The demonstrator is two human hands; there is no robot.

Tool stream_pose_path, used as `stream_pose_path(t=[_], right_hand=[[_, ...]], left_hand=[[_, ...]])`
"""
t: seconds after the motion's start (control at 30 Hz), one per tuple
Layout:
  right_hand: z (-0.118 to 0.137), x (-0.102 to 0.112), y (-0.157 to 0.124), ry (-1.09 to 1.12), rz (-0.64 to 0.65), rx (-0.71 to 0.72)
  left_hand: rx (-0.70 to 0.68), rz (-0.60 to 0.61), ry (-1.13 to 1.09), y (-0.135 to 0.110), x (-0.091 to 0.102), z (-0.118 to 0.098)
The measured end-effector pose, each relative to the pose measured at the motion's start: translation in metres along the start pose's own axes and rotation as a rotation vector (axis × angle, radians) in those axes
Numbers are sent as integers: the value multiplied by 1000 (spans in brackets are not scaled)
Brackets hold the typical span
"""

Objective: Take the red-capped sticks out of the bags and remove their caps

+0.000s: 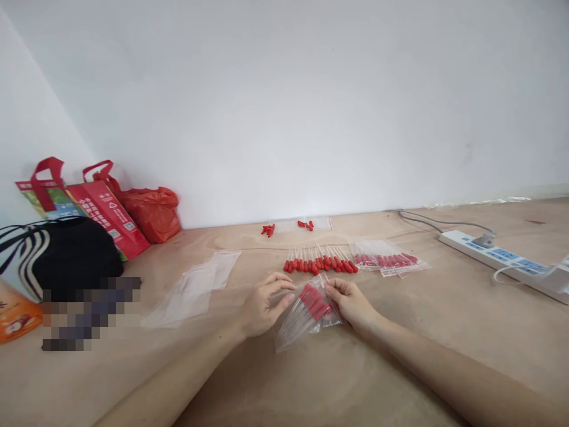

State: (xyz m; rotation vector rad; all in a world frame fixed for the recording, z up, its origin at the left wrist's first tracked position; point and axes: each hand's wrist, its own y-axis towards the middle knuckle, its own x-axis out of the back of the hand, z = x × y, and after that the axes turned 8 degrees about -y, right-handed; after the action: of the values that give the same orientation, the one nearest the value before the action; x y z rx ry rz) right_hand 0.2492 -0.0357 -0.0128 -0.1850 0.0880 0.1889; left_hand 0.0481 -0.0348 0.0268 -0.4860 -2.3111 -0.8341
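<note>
A clear zip bag hangs tilted between my hands, with several thin droppers with red bulbs inside it. My right hand pinches the bag's upper right edge between thumb and fingers. On the other side, my left hand has its fingers and thumb apart, the thumb tip at the bag's left edge. Just beyond the bag lies a row of loose red-ended droppers, their clear stems pointing to the wall. Filled zip bags overlap to the right of that row.
Flat clear bags lie left of my hands. Small red pieces rest near the wall. A white power strip with cables is at right. At left are red bags, a black bag and an orange package.
</note>
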Motion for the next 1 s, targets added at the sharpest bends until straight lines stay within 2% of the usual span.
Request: stream_pose_path(t=[0.13, 0.27, 0.37, 0.73, 0.87, 1.0], right_hand=[[7, 10, -8, -14, 148, -111], [8, 21, -16, -21, 91, -153], [7, 23, -17, -25, 96, -177], [-1, 10, -12, -77, 75, -29], [-2, 10, -13, -102, 89, -1], [-1, 11, -15, -88, 102, 8]], left_hand=[[-85, 128, -59, 8, -17, -7], [-73, 191, -68, 14, -31, -9], [-87, 205, -55, 20, -37, -9], [-303, 334, 136, 33, -39, 0], [-369, 305, 117, 34, -38, 5], [-353, 287, 95, 33, -40, 8]])
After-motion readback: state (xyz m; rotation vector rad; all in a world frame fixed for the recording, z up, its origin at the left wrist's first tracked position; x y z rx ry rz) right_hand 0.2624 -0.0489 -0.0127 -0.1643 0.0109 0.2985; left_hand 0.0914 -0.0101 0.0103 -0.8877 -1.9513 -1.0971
